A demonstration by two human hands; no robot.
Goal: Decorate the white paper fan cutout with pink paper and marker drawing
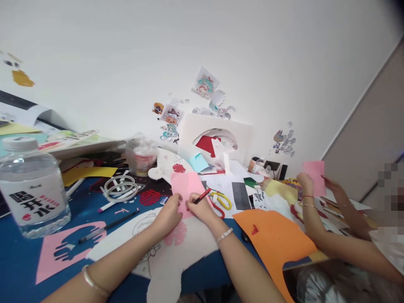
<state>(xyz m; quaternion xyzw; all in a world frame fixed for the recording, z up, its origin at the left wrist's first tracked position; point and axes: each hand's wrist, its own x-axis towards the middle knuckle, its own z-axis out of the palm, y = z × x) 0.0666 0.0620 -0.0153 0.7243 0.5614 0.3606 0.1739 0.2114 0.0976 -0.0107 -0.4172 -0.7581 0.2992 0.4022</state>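
A sheet of pink paper lies on a large white paper cut-out. My left hand is closed at the sheet's left edge, its fingers bent against the paper. In my right hand is a dark red-and-black pen, its tip at the sheet. A pink cut-paper shape lies just below, beside my left wrist. Close to the right of my right hand are yellow-and-red-handled scissors. Left of my left hand lies a red paper cut-out.
A water bottle stands at the left, near pink paper with a cut-out and a grey pen. Orange paper hangs over the table's front edge. At the right, another person's hands hold pink paper. A white box stands against the wall.
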